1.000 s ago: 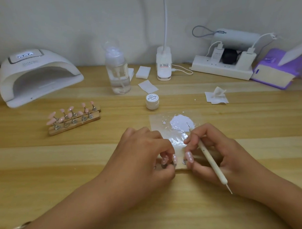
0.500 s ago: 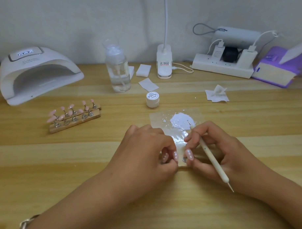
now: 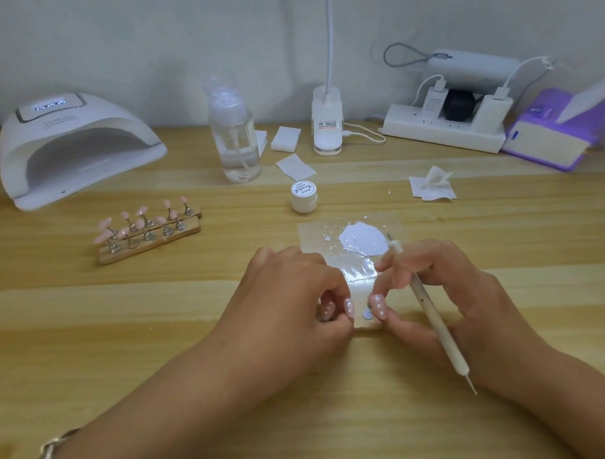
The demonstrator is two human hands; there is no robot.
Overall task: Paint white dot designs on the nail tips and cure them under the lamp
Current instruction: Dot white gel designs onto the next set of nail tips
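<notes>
1. Left hand [image 3: 291, 308]: near the middle of the counter [image 3: 84, 342], fingers curled under, thumb and fingertips pinched together at the dotted nail tips [image 3: 349, 306]. A bracelet shows at the wrist.
2. Dotted nail tips: three pink tips with white dots, in the gap between the two hands, over a pale wooden strip [image 3: 363, 326]. Cannot tell exactly how they are mounted.
3. Right hand [image 3: 446, 296]: fingers clamped on the dotting tool [image 3: 432, 313], held pen-style. The upper tip lies by the white paint [image 3: 362, 238]; the lower point sticks out toward the front edge.
4. White paint: a patch on a clear sheet [image 3: 314, 236] just behind the hands, with small splashes to its left.
5. Small white jar [image 3: 304, 196]: lid on, just behind the sheet.
6. Wooden rack [image 3: 150, 239] of plain pink tips on metal stands: left of the hands, well apart.
7. Curing lamp [image 3: 74, 149]: back left corner, display lit, opening facing the front.
8. Along the back edge: clear pump bottle [image 3: 234, 137], white pads [image 3: 285, 137], clip lamp base [image 3: 327, 123], power strip [image 3: 441, 131], purple box [image 3: 554, 135] at the back right corner.
9. Crumpled wipe [image 3: 431, 185]: right of the jar.
</notes>
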